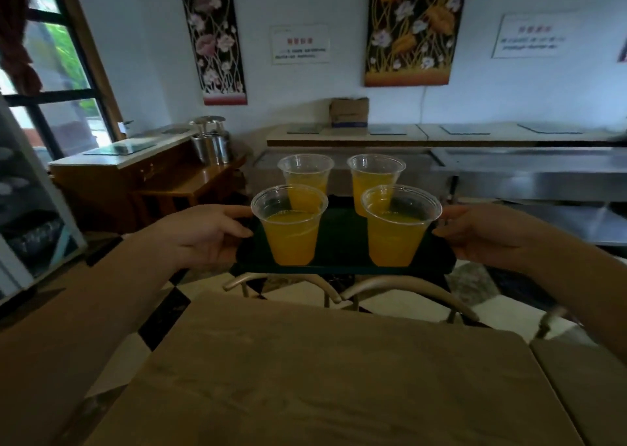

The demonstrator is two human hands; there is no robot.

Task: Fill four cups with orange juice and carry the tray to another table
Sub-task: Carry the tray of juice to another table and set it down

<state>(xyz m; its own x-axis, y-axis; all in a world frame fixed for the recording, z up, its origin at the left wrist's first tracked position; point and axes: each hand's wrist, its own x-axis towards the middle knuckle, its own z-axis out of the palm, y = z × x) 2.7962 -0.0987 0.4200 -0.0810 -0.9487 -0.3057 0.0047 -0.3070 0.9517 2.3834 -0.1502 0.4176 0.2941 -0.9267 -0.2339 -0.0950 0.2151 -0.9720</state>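
Note:
A dark green tray (342, 242) hangs in the air in front of me, level, above the far edge of a wooden table. My left hand (200, 232) grips its left edge and my right hand (481, 232) grips its right edge. Several clear plastic cups of orange juice stand upright on it: a near left cup (290, 238), a near right cup (395, 238), a far left cup (306, 177) and a far right cup (373, 181). Each is partly filled.
A brown wooden table (322, 371) lies below me, with a second table (590, 384) butting it on the right. Curved metal chair backs (339, 289) stand beyond it. Farther off are a steel counter (509, 167), a wooden cabinet (135, 181) and steel pots (212, 143).

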